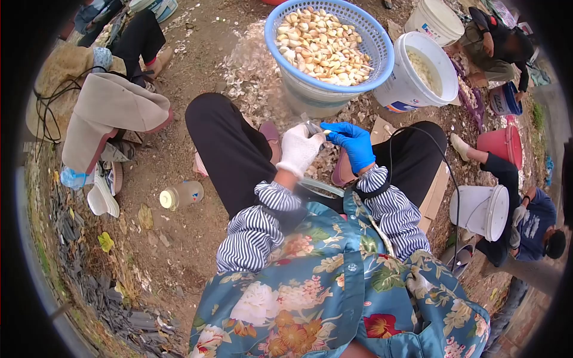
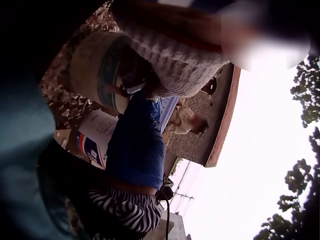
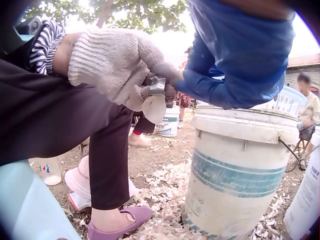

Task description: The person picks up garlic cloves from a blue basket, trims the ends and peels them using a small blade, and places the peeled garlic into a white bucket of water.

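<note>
My left hand (image 1: 300, 149), in a white knit glove, and my right hand (image 1: 353, 146), in a blue rubber glove, meet in front of my knees. Between their fingertips a pale garlic clove (image 1: 326, 132) is pinched. A shiny metal strip (image 3: 157, 86) sits at the left fingertips in the right wrist view. Just below it a smooth whitish piece (image 3: 154, 109) shows. Beyond both hands, a blue colander (image 1: 387, 56) heaped with garlic cloves (image 1: 325, 45) rests on a white bucket (image 3: 235, 165). In the left wrist view the blue glove (image 2: 135, 140) hides its own fingertips' work.
A white bucket (image 1: 388, 86) holding pale cloves in liquid stands right of the colander. Garlic skins (image 1: 253, 65) litter the ground. A plastic jar (image 1: 182, 196) lies at left, near a beige-covered seat (image 1: 113, 107). Other people sit around, with a red bucket (image 1: 501, 146) at right.
</note>
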`<move>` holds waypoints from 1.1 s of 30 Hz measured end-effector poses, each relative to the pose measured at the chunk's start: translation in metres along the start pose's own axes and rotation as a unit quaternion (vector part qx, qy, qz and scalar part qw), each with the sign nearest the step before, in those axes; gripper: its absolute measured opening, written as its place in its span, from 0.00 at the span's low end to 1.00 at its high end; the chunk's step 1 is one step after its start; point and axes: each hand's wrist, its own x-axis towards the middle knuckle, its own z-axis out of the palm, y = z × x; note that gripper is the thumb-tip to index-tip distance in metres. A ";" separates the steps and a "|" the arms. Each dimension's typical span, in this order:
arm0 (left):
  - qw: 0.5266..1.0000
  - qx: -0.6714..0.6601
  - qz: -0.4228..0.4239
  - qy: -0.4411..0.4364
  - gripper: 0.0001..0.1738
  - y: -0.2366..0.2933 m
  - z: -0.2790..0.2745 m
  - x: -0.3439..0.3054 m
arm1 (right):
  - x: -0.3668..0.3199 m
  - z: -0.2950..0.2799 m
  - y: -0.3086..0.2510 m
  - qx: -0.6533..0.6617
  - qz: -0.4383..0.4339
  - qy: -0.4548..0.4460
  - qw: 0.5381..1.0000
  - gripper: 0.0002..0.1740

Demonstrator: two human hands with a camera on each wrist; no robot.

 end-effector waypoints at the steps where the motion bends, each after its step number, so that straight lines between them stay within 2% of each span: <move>1: 1.000 0.000 -0.002 -0.002 0.06 0.003 0.000 -0.001 | 0.000 0.000 0.000 0.001 -0.004 0.001 1.000 0.14; 5: 0.993 -0.101 -0.064 -0.019 0.05 0.007 -0.001 -0.003 | 0.000 -0.004 -0.002 -0.012 0.042 -0.009 0.999 0.13; 7: 0.971 -0.215 -0.099 -0.041 0.05 0.004 -0.002 -0.005 | 0.000 -0.008 0.000 -0.017 0.053 -0.021 0.998 0.13; 11: 0.917 -0.372 -0.120 -0.077 0.05 -0.020 0.000 0.000 | -0.003 -0.010 -0.002 0.073 0.080 -0.052 0.993 0.16; 14: 0.889 -0.407 -0.175 -0.117 0.06 -0.009 -0.002 -0.003 | -0.009 0.003 -0.009 0.147 0.096 -0.049 0.983 0.17; 16: 0.896 -0.404 -0.151 -0.108 0.05 -0.012 0.000 0.000 | -0.008 0.009 -0.009 0.183 0.095 -0.046 0.977 0.18; 20: 0.946 -0.303 -0.110 -0.044 0.05 0.002 0.003 -0.004 | -0.004 0.004 0.008 0.035 0.058 -0.006 0.998 0.18; 23: 0.972 -0.213 -0.085 -0.042 0.05 0.004 0.003 -0.002 | -0.008 0.009 -0.007 0.021 0.071 0.009 0.997 0.18; 26: 0.966 -0.236 -0.082 -0.065 0.04 0.004 0.002 -0.004 | -0.009 0.010 -0.004 -0.010 0.029 -0.006 1.000 0.17; 29: 0.904 -0.400 -0.119 -0.094 0.05 -0.001 0.000 -0.001 | -0.001 -0.007 0.016 0.070 0.044 -0.044 0.996 0.17; 32: 0.819 -0.545 -0.178 0.005 0.05 0.003 -0.002 0.002 | -0.006 -0.002 -0.004 0.151 0.068 -0.066 0.984 0.17; 33: 0.845 -0.500 -0.185 0.036 0.05 -0.002 -0.003 0.005 | -0.007 -0.001 -0.009 0.158 0.065 -0.059 0.983 0.17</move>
